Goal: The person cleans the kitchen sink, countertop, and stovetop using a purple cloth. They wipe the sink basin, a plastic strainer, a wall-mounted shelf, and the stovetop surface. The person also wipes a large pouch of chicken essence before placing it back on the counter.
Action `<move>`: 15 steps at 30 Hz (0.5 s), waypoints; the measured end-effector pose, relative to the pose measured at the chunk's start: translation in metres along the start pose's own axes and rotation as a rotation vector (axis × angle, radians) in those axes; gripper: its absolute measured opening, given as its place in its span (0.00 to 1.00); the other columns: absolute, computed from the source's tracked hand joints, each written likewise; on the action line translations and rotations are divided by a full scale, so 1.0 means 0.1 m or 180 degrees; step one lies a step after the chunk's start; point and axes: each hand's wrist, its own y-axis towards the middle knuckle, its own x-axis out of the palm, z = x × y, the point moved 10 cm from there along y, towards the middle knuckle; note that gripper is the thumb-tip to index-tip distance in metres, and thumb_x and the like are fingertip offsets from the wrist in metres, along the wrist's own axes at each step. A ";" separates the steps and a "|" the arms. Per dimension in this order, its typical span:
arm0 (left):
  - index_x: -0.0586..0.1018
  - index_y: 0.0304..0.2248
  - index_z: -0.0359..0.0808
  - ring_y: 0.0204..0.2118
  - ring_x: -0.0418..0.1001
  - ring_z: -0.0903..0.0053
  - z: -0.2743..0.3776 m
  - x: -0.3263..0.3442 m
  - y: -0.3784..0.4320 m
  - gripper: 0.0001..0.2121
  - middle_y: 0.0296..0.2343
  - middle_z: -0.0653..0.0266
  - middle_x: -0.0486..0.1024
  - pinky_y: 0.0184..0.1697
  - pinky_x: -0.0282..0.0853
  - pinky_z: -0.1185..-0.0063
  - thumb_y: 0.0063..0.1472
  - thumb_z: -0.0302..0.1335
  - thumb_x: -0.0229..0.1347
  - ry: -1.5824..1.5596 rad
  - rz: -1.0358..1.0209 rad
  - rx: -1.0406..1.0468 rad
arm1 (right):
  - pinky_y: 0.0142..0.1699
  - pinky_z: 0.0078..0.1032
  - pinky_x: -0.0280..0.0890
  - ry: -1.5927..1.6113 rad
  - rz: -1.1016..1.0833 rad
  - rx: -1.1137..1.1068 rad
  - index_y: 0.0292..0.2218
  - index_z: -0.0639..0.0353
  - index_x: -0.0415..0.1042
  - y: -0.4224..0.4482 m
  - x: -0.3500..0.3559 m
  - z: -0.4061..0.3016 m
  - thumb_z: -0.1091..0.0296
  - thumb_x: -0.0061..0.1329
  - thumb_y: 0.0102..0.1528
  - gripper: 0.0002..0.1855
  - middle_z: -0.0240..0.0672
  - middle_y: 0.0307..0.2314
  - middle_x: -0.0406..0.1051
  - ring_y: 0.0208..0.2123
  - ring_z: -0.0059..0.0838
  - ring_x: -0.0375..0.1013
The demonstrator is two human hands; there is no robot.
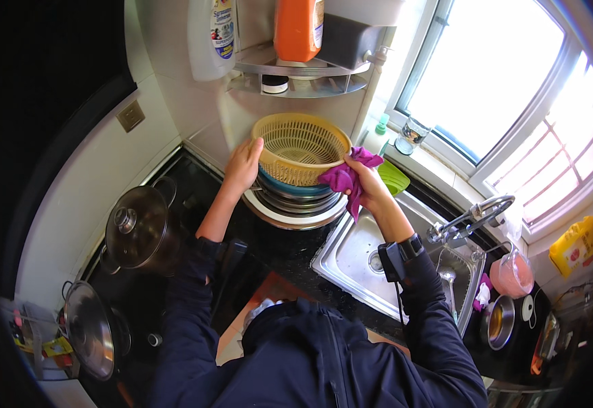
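Observation:
A yellow plastic colander basket sits tilted over a stack in the counter corner, with both hands at its sides. My left hand grips its left rim, thumb on the edge. On the right side, my right hand pinches the rim and also holds a crumpled purple cloth. Beneath the basket shows a blue basin, then several stacked metal bowls above a white round rim. Whether the basket rests on the basin cannot be told.
Right of the stack are a stainless steel sink, a faucet and a green plastic container. A lidded pot and lidded pan stand at left. A metal corner shelf holding an orange bottle hangs above.

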 end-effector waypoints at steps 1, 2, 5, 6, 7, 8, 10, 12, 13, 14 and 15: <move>0.70 0.47 0.34 0.53 0.59 0.58 -0.03 0.04 0.01 0.29 0.47 0.46 0.66 0.55 0.52 0.72 0.62 0.52 0.36 0.0099 -0.0087 0.0100 | 0.14 0.12 0.64 -0.0065 -0.0019 -0.0041 0.40 0.66 0.63 0.01 0.00 0.02 0.66 0.44 0.56 0.13 0.42 0.28 0.73 0.17 0.22 0.72; 0.70 0.48 0.34 0.54 0.57 0.57 -0.10 0.06 0.01 0.29 0.48 0.45 0.64 0.56 0.50 0.71 0.62 0.52 0.36 0.0118 -0.0036 0.0051 | 0.14 0.11 0.64 -0.0044 -0.0036 -0.0036 0.40 0.66 0.63 0.03 0.00 0.05 0.65 0.45 0.56 0.14 0.42 0.27 0.73 0.17 0.21 0.72; 0.68 0.50 0.33 0.56 0.51 0.54 -0.23 0.14 -0.01 0.30 0.50 0.43 0.60 0.58 0.44 0.68 0.62 0.51 0.36 0.0162 0.0160 -0.0052 | 0.15 0.11 0.65 -0.0200 0.0240 0.0037 0.40 0.66 0.64 0.04 -0.11 0.13 0.65 0.45 0.56 0.15 0.41 0.28 0.73 0.17 0.21 0.72; 0.67 0.51 0.33 0.57 0.50 0.53 -0.25 0.14 -0.02 0.30 0.50 0.42 0.59 0.59 0.43 0.67 0.62 0.51 0.36 0.0169 0.0259 -0.0065 | 0.15 0.12 0.65 -0.0151 0.0219 0.0100 0.41 0.66 0.64 0.03 -0.12 0.15 0.66 0.45 0.56 0.14 0.41 0.29 0.73 0.19 0.22 0.73; 0.65 0.51 0.32 0.57 0.49 0.52 -0.28 0.14 -0.03 0.30 0.50 0.41 0.58 0.59 0.42 0.66 0.62 0.51 0.37 0.0256 0.0352 -0.0138 | 0.16 0.12 0.66 -0.0164 0.0220 0.0126 0.41 0.66 0.64 0.02 -0.13 0.16 0.66 0.45 0.56 0.15 0.41 0.29 0.73 0.20 0.23 0.73; 0.62 0.52 0.27 0.56 0.51 0.52 -0.28 0.14 -0.03 0.31 0.51 0.42 0.57 0.59 0.44 0.67 0.62 0.49 0.39 0.0075 0.0372 -0.0100 | 0.16 0.12 0.66 -0.0174 0.0220 0.0151 0.41 0.66 0.64 0.00 -0.15 0.16 0.66 0.45 0.56 0.15 0.41 0.30 0.73 0.21 0.23 0.74; 0.61 0.52 0.25 0.56 0.52 0.52 -0.26 0.19 -0.05 0.32 0.52 0.41 0.56 0.58 0.46 0.67 0.61 0.47 0.42 -0.0172 0.0188 -0.0018 | 0.18 0.15 0.69 -0.0043 -0.0023 0.0164 0.42 0.66 0.63 -0.06 -0.11 0.16 0.67 0.45 0.55 0.15 0.42 0.31 0.72 0.24 0.26 0.75; 0.58 0.52 0.23 0.56 0.53 0.52 -0.33 0.14 -0.11 0.31 0.52 0.40 0.55 0.58 0.48 0.68 0.60 0.43 0.47 0.0118 0.0365 -0.0344 | 0.18 0.16 0.69 0.0039 0.0107 0.0248 0.43 0.65 0.62 -0.15 -0.20 0.18 0.67 0.43 0.56 0.15 0.42 0.31 0.72 0.25 0.28 0.75; 0.58 0.53 0.23 0.56 0.53 0.53 -0.28 0.13 -0.14 0.31 0.52 0.40 0.55 0.58 0.48 0.68 0.60 0.43 0.47 -0.0010 0.0363 -0.0268 | 0.18 0.17 0.70 0.0117 0.0108 0.0284 0.44 0.64 0.61 -0.21 -0.24 0.20 0.68 0.43 0.56 0.15 0.41 0.31 0.72 0.25 0.29 0.75; 0.58 0.53 0.23 0.56 0.52 0.53 -0.25 0.13 -0.18 0.31 0.52 0.40 0.55 0.58 0.48 0.68 0.60 0.42 0.48 -0.0067 0.0363 -0.0300 | 0.21 0.20 0.72 0.0217 0.0161 0.0302 0.45 0.64 0.60 -0.26 -0.30 0.22 0.68 0.44 0.56 0.17 0.43 0.33 0.70 0.27 0.31 0.75; 0.57 0.53 0.23 0.56 0.52 0.54 -0.23 0.13 -0.22 0.31 0.52 0.40 0.55 0.58 0.47 0.68 0.60 0.42 0.49 -0.0078 0.0379 -0.0438 | 0.22 0.21 0.73 0.0293 0.0141 0.0211 0.45 0.64 0.60 -0.32 -0.35 0.21 0.68 0.44 0.55 0.17 0.43 0.34 0.70 0.28 0.31 0.75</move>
